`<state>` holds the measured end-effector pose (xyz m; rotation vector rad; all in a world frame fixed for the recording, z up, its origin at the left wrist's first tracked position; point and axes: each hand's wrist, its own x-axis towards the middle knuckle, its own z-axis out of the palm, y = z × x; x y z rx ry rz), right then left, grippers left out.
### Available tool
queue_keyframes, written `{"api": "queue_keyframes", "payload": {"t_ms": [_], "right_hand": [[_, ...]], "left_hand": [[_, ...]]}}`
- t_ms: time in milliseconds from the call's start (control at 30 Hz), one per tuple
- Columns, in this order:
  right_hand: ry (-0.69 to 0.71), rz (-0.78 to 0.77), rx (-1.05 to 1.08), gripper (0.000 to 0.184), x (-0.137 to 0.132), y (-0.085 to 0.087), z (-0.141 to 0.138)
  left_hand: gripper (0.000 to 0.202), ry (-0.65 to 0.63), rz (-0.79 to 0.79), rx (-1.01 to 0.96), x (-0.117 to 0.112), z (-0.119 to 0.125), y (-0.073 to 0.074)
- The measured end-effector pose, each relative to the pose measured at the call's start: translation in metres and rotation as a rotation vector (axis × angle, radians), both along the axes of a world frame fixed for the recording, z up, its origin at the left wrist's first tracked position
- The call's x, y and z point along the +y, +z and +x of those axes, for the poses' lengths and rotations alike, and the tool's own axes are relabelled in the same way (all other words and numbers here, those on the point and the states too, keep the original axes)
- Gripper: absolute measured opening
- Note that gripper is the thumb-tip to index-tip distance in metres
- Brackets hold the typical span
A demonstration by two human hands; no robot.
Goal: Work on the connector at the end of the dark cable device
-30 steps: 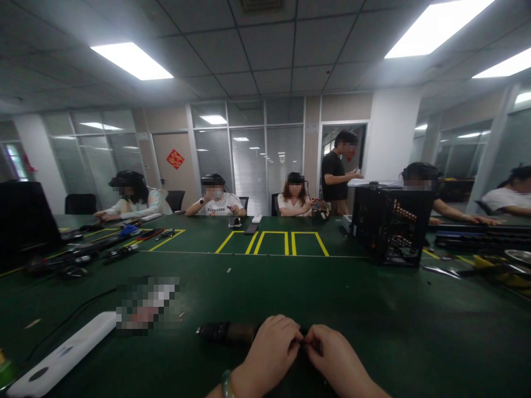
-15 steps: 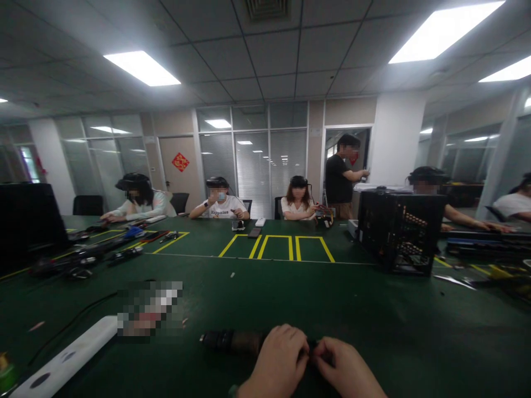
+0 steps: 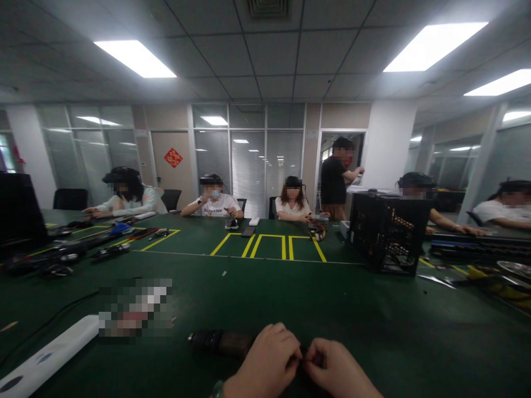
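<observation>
A dark cylindrical tool point(image 3: 226, 344) with black rings and a small metal tip lies on the green table point(image 3: 199, 301), its tip towards the left. My left hand point(image 3: 269, 356) covers its right end, fingers curled and thumb tucked under. Close to it on the right, my right hand point(image 3: 336, 365) pinches with thumb and forefinger. The fingertips of both hands nearly meet around something small and dark, too hidden to make out. Whether the left fingers also touch the tool is unclear.
On the left lie a white power strip point(image 3: 53, 351) and a black cable point(image 3: 53, 315). A black computer case point(image 3: 388, 232) stands at the right. Tools and cables point(image 3: 62, 254) crowd the far left. Several people sit across the table; one person point(image 3: 334, 177) stands by the doorway.
The view has turned slightly right, so things sit further left in it. Both hands keep their pinch beside the dark tool, with little visible movement.
</observation>
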<state>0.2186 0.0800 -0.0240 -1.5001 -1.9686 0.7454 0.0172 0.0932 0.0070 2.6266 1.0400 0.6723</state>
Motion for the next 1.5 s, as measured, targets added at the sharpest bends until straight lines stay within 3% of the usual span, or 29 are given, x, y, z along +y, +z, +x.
{"api": "queue_keyframes", "payload": {"t_ms": [167, 433, 667, 933, 1133, 1267, 1500], "right_hand": [[-0.012, 0.034, -0.008, 0.008, 0.002, 0.0, -0.001], [-0.052, 0.054, 0.003, 0.008, -0.001, 0.004, -0.002], [-0.065, 0.041, -0.014, 0.01, -0.001, 0.006, -0.003], [-0.059, -0.009, -0.034, 0.011, -0.004, 0.009, -0.001], [-0.032, -0.051, -0.003, 0.023, -0.006, 0.011, 0.003], [-0.054, -0.059, 0.024, 0.011, -0.006, 0.009, 0.001], [-0.1, -0.049, 0.041, 0.012, -0.007, 0.006, 0.0]], "left_hand": [[0.015, 0.099, 0.002, 0.046, 0.0, 0.003, -0.003], [0.014, 0.065, 0.024, -0.001, -0.001, 0.001, -0.006], [0.014, 0.136, 0.014, 0.005, -0.001, 0.003, -0.004], [0.013, 0.033, 0.037, 0.046, 0.008, 0.002, -0.006], [0.011, 0.006, 0.034, 0.041, 0.012, -0.001, -0.008], [0.011, 0.004, 0.037, 0.023, 0.011, 0.0, -0.007], [0.012, -0.068, 0.025, 0.006, 0.009, -0.004, -0.004]]}}
